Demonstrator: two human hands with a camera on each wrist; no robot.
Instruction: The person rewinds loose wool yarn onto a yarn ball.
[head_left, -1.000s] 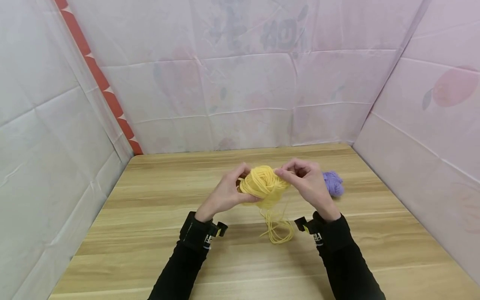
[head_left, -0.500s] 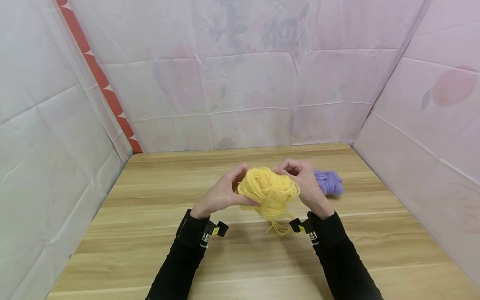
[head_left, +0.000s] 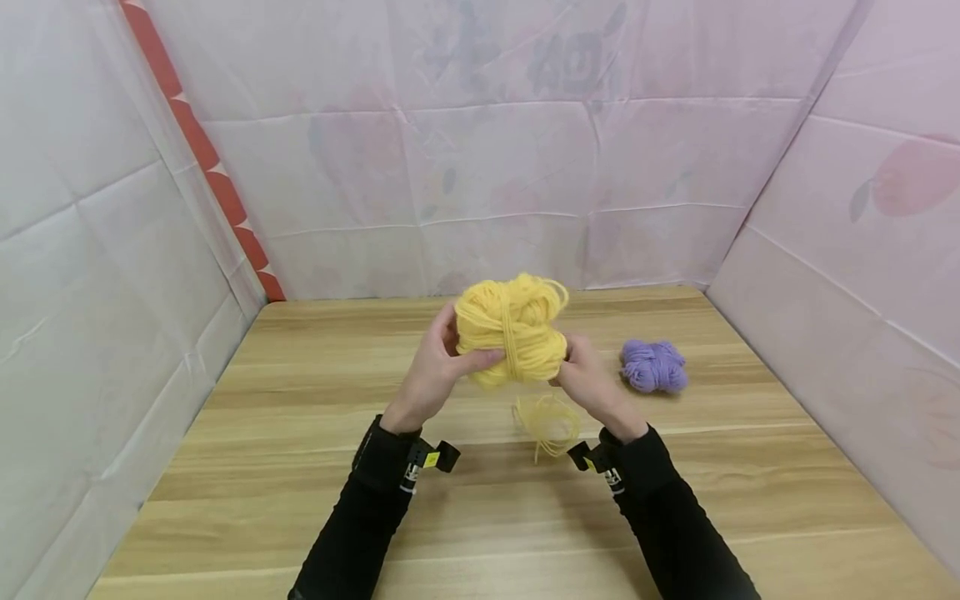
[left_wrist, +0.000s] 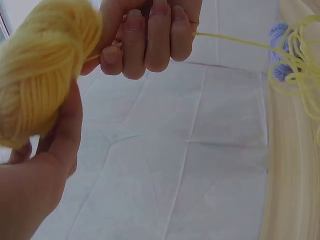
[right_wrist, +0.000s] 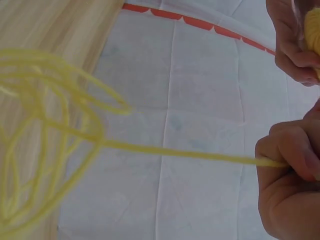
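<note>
Clasping a yarn ball (head_left: 512, 329) before unreadable wall writing (head_left: 577, 62), the left grip (head_left: 430, 372) neighbours a right grip (head_left: 592, 385) pinching a strand (right_wrist: 195, 154).

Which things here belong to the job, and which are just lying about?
Likely in use:
yellow wound yarn ball, in the left hand
thin yellow yarn strand, in the right hand
loose yellow yarn loops

Lying about:
purple yarn bundle on wooden table, untouched
</note>
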